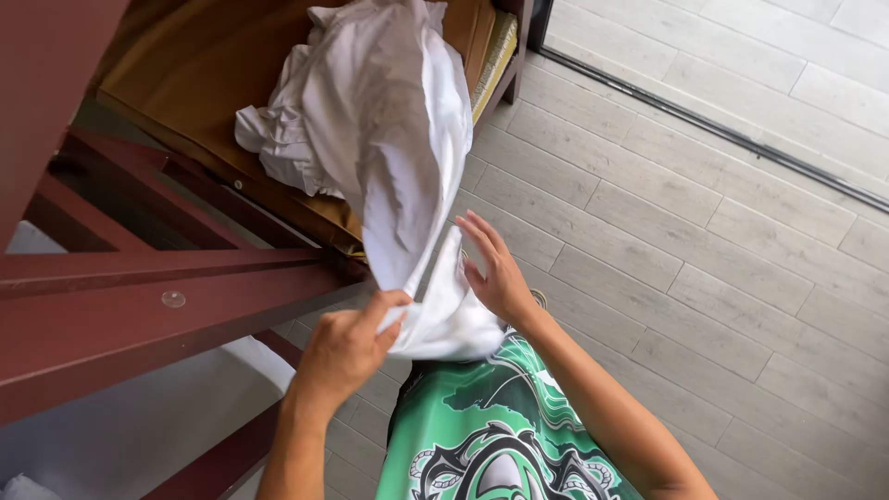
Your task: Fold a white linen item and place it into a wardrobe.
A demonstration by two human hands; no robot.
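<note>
Cloth (398,139) edge in left hand (343,352) (floor (704,231) beside).

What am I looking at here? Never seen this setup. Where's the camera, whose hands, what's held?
There is no machine: a person wears one camera on the head, looking down at their own two bare hands. The left hand pinches the lower end of a white cloth between thumb and fingers. The right hand is open, palm against the cloth, not gripping it. The cloth's upper part lies bunched on a brown cushion of a dark red wooden seat. Below is a grey tiled floor, and the person's green patterned shirt.
</note>
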